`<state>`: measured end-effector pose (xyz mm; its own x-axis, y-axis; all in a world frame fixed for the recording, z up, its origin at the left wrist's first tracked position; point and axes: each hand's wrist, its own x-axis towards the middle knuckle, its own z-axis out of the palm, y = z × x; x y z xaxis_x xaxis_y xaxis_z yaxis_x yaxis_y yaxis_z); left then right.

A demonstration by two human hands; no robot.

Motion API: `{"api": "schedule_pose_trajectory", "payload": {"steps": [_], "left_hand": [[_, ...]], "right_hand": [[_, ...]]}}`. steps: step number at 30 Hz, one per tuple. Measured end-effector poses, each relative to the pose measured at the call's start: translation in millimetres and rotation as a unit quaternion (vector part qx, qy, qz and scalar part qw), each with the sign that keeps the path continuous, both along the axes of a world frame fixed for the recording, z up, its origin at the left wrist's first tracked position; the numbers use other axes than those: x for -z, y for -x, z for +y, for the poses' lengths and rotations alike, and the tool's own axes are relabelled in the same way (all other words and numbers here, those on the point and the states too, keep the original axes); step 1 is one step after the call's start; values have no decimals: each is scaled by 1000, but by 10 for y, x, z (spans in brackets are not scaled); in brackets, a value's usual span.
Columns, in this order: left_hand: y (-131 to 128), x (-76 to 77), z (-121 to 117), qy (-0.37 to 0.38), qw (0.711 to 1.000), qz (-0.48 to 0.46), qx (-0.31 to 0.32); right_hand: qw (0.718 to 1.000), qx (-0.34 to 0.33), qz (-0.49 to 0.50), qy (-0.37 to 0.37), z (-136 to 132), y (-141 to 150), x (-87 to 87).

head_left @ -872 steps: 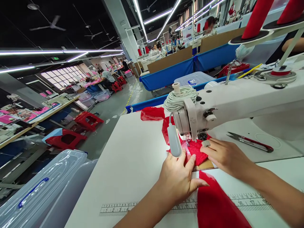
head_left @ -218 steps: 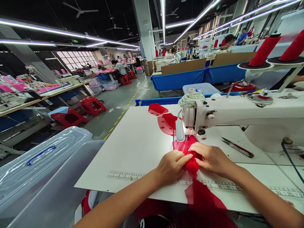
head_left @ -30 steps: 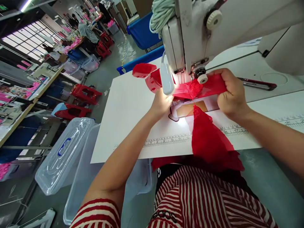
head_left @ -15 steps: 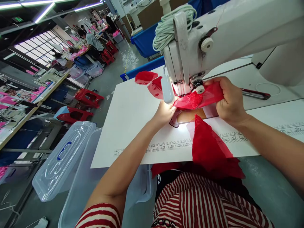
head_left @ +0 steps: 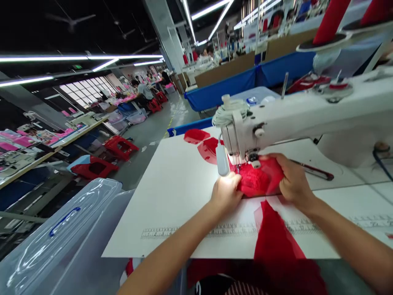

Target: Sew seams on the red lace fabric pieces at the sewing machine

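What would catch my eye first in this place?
The bright red fabric under the white sewing machine's needle end, with the left hand at its left edge and the right hand gripping its right. More red cloth drapes over the table's near edge. Large red thread cones stand out at upper right.

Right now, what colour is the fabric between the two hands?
The fabric is bright red, with a sheer part near the right hand; head view.
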<state>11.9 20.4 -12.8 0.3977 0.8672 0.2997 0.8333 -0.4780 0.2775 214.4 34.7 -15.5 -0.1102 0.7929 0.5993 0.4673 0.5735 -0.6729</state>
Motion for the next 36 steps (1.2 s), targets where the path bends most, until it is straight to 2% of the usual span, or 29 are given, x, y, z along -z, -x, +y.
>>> {"api": "schedule_pose_trajectory", "payload": {"steps": [5,11,13,17,19,23,27,29,32,36], "left_hand": [[-23,55,-12,-57,998,32,-21],[-40,97,-25,-65,996,49,-31],[-28,87,-38,-62,996,50,-26],[6,49,-54,-47,998,49,-6],[34,21,-46,-32,998,48,14],[113,-74,21,22,996,44,75],[168,-201,146,89,986,31,137],[185,-256,223,123,978,19,167],[212,-312,341,177,963,0,202],[234,-328,428,225,951,-15,212]], "right_hand": [[999,12,-27,18,33,-24,5],[997,20,-12,69,0,-33,-25],[996,-13,17,89,-9,-35,-67],[985,-128,54,99,6,-64,-141],[983,-161,18,87,23,-92,-149],[970,-204,-134,12,24,-86,-109],[964,-175,-187,-67,-8,50,-59],[973,-161,-159,-47,-12,112,-40],[984,-153,-90,20,2,147,-6],[989,-118,-71,54,15,140,42]]}}
